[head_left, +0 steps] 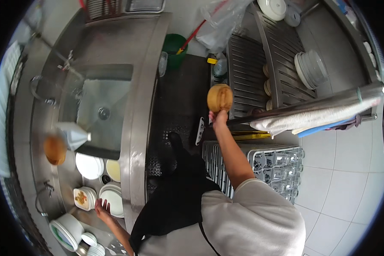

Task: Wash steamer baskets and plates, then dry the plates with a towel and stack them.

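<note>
My right hand (218,117) reaches out over the end of the slatted rack, its fingers closed on the lower edge of a round, brown-streaked tan bowl (219,97). My left hand (102,210) hangs over the sink counter with its fingers apart and nothing in them. Close beside it are a stack of round white plates (112,199) and a stack of squarish white dishes (84,199), the top one bearing an orange and brown stain or food remains. Another rounded brown object (55,150), blurred, is by the sink's left edge.
A steel sink (102,98) holds water, with a whitish funnel-shaped container (72,135) at its edge. On the right stand a slatted steel rack (247,77) with plates (311,68), hanging towels (315,119) and a crate of glasses (279,170). A green bucket (175,51) stands on the floor.
</note>
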`<state>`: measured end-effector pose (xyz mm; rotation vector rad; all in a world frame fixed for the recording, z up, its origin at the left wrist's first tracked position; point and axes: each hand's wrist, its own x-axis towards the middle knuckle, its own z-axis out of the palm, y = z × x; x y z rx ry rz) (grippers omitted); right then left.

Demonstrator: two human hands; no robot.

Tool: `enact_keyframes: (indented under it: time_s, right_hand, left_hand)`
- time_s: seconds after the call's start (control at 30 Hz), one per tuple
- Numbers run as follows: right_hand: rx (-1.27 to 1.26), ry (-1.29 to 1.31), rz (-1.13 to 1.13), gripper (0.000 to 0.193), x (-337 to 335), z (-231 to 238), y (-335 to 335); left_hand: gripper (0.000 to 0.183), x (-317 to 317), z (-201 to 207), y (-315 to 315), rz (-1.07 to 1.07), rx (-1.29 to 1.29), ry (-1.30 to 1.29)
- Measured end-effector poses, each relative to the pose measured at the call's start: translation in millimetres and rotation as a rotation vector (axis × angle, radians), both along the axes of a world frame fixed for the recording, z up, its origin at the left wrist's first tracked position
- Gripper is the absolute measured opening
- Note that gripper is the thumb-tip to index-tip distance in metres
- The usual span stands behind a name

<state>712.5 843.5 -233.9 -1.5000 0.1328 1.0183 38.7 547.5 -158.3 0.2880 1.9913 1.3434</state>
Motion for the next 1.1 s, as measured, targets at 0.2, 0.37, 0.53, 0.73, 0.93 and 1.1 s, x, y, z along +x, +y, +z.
enact_keyframes:
  time_s: [0.2, 0.37, 0.53, 0.73, 0.93, 1.1]
  right_hand:
    - [-0.023, 0.002, -0.481, 0.039, 181.0, -64.9, 50.4]
    - [-0.020, 0.115, -0.817, 0.044, 231.5, -87.3, 68.2]
    - [-0.661, -0.290, -0.169, 0.051, 236.6, -139.3, 46.1]
    - [-0.359, -0.557, 0.985, 0.042, 42.9, -104.1, 3.8]
    - [-0.073, -0.809, 1.875, 0.032, -15.1, -46.0, -72.8]
    - [-0.116, -0.869, 1.874, 0.032, -35.2, 33.8, -66.6]
  left_hand:
    - [0.039, 38.9, 16.0, 68.0, -0.103, -0.206, 0.162]
    - [0.036, 41.8, 25.6, 90.8, -0.217, -0.356, 0.364]
    - [0.037, 28.9, 21.8, 113.7, -0.226, -0.349, 0.471]
    - [0.048, -101.3, 2.3, 139.4, 0.229, -0.140, 0.240]
    - [0.099, -144.3, 26.4, 301.0, 0.598, 0.087, 0.226]
    - [0.080, -151.3, 26.4, 329.7, 0.650, -0.206, 0.205]
